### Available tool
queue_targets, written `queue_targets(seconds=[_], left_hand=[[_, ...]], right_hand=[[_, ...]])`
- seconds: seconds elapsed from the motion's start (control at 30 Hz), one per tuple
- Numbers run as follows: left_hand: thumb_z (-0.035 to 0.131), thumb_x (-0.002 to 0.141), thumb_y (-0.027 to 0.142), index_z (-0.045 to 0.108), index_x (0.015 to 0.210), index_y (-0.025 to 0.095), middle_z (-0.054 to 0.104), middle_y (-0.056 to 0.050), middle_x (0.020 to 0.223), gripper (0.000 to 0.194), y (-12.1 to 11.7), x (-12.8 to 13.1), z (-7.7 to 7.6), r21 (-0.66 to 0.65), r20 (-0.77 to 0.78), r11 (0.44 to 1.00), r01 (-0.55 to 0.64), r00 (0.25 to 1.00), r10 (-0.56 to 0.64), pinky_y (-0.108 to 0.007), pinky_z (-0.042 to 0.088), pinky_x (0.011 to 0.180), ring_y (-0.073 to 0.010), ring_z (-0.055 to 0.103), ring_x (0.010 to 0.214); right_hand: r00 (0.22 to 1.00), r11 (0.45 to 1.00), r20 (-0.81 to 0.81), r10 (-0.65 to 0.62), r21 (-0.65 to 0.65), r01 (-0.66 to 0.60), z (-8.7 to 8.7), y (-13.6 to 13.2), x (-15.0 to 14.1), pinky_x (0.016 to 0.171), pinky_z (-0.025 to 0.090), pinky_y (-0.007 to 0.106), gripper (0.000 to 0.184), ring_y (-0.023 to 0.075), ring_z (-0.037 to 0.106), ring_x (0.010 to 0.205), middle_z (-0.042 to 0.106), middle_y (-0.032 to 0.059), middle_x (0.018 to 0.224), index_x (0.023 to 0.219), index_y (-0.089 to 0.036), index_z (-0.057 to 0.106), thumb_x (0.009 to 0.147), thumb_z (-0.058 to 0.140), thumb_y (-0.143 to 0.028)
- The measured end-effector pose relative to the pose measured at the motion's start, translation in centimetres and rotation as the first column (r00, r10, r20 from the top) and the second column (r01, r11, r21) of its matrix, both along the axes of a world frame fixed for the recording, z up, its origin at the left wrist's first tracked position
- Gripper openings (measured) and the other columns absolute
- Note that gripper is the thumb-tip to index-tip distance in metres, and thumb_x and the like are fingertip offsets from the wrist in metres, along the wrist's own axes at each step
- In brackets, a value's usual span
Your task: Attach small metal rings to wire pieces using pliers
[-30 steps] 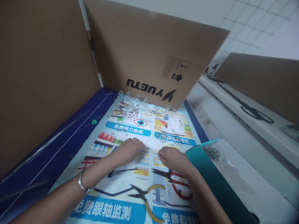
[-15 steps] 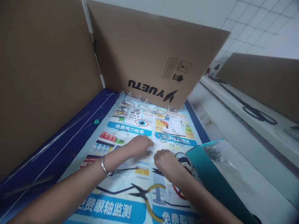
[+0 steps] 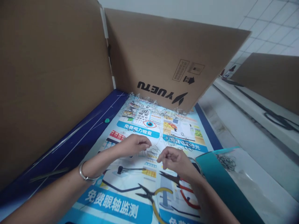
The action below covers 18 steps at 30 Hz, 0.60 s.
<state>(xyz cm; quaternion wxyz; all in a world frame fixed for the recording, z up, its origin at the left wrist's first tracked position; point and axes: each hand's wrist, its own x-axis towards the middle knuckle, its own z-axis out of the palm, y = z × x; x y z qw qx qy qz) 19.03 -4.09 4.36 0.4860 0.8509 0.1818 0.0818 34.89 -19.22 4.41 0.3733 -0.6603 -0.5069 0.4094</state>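
On my head feed: left hand (image 3: 135, 145) has its fingers half curled, palm turned down, thumb and index tips near each other. Can't tell if they meet, or if there's a strand pinched in them; too fine to resolve.

Right hand (image 3: 174, 160) is also curled, index bent forward toward the left, thumb below it. Same problem: I can't tell whether those tips close on anything.

The hands are apart, tips facing each other. Fine wires (image 3: 149, 151) show in and just under the gap, over the printed sheet (image 3: 109, 203). Which ones lie flat and which are raised, I can't tell.

Just beyond the hands: a small cluster of clear beads (image 3: 171, 139), and dark rings (image 3: 187, 145) to its right.

Nearer me, yellow-handled pliers (image 3: 149, 196) lie with jaws spread. Red-handled pliers (image 3: 173, 179) lie under the right forearm, partly hidden by it.

Right of that arm, a teal box (image 3: 224, 186) with a heap of metal bits (image 3: 226, 161) inside. Left wrist wears a silver bangle (image 3: 81, 172).

Far end: more clear beads (image 3: 137, 104) along the foot of the cardboard panel (image 3: 158, 53). Small green piece (image 3: 106, 120) on the blue strip, left.
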Motion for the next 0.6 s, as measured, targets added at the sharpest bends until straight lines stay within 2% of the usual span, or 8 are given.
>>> queue_targets(seconds=[0.03,0.1,0.17,0.23,0.37,0.43,0.53,0.6], left_hand=[[0.047,0.079,0.028,0.064,0.085,0.018,0.067,-0.001,0.081,0.021,-0.4,-0.3,0.1,-0.114,-0.007,0.993,-0.007,1.0,0.006,-0.022,0.042,0.067,-0.0131,0.06,0.073],[0.048,0.079,0.031,0.063,0.083,0.016,0.065,-0.001,0.073,0.021,-1.2,-0.7,0.2,-0.32,0.005,0.947,0.017,1.0,-0.016,-0.021,0.041,0.063,-0.0114,0.059,0.067],[0.049,0.079,0.036,0.061,0.078,0.014,0.064,-0.001,0.068,0.025,-2.0,-1.1,-0.2,-0.517,0.017,0.856,-0.001,1.0,0.011,-0.018,0.037,0.052,-0.01,0.057,0.059],[0.05,0.079,0.039,0.06,0.075,0.013,0.063,-0.002,0.066,0.028,-2.5,-1.5,-0.9,-0.651,0.063,0.758,-0.044,0.992,0.111,-0.017,0.034,0.049,-0.0082,0.054,0.053],[0.054,0.077,0.041,0.061,0.083,0.013,0.064,-0.006,0.076,0.03,-3.2,-1.9,-2.2,-0.81,0.078,0.574,-0.121,0.947,0.311,-0.017,0.033,0.046,-0.0077,0.054,0.055],[0.057,0.075,0.04,0.061,0.082,0.013,0.062,-0.004,0.075,0.028,-3.6,-1.9,-2.7,-0.828,0.09,0.544,-0.136,0.925,0.369,-0.016,0.032,0.046,-0.0068,0.051,0.055],[0.057,0.076,0.039,0.06,0.076,0.013,0.058,-0.002,0.067,0.026,-4.2,-1.6,-3.0,-0.817,0.113,0.553,-0.165,0.894,0.434,-0.016,0.033,0.048,-0.006,0.048,0.054],[0.055,0.077,0.038,0.06,0.081,0.013,0.059,-0.002,0.069,0.026,-4.5,-1.5,-3.1,-0.822,0.142,0.551,-0.147,0.883,0.448,-0.018,0.036,0.051,-0.0069,0.049,0.057]], right_hand=[[0.998,0.998,-0.07,-0.012,0.058,0.016,0.0,0.6,-0.6,0.051,0.037,0.02,0.011,0.0095,0.049,0.055,0.056,-0.0019,0.061,0.07,-0.018,0.058,0.065,0.048,-0.016],[0.994,0.979,-0.089,-0.06,0.191,0.076,-0.3,1.8,-1.7,0.058,0.039,0.022,0.005,0.0105,0.05,0.062,0.057,-0.0008,0.067,0.067,-0.018,0.057,0.066,0.052,-0.017],[0.994,0.95,-0.084,-0.063,0.3,0.086,-0.8,2.9,-2.6,0.06,0.039,0.023,0.002,0.0109,0.05,0.065,0.055,-0.0008,0.07,0.066,-0.018,0.056,0.067,0.054,-0.016],[0.99,0.916,-0.1,-0.098,0.379,0.129,-1.5,3.6,-3.2,0.059,0.039,0.023,0.004,0.0105,0.048,0.064,0.053,-0.0014,0.07,0.066,-0.019,0.055,0.069,0.054,-0.016],[0.974,0.855,-0.075,-0.216,0.468,0.225,-3.0,4.0,-3.9,0.063,0.038,0.024,0.008,0.0114,0.049,0.068,0.051,-0.0016,0.07,0.066,-0.02,0.055,0.071,0.054,-0.013],[0.961,0.843,-0.097,-0.259,0.463,0.274,-3.8,3.9,-4.0,0.063,0.038,0.024,0.007,0.0114,0.049,0.068,0.052,-0.0013,0.071,0.068,-0.02,0.055,0.072,0.054,-0.014],[0.95,0.854,-0.16,-0.268,0.417,0.311,-4.7,3.8,-4.3,0.061,0.038,0.023,0.006,0.0114,0.048,0.066,0.051,-0.0016,0.07,0.067,-0.019,0.055,0.072,0.055,-0.017],[0.922,0.855,-0.242,-0.301,0.36,0.374,-5.1,3.7,-4.4,0.058,0.037,0.023,0.007,0.0109,0.047,0.064,0.051,-0.0023,0.067,0.066,-0.019,0.054,0.072,0.056,-0.019]])
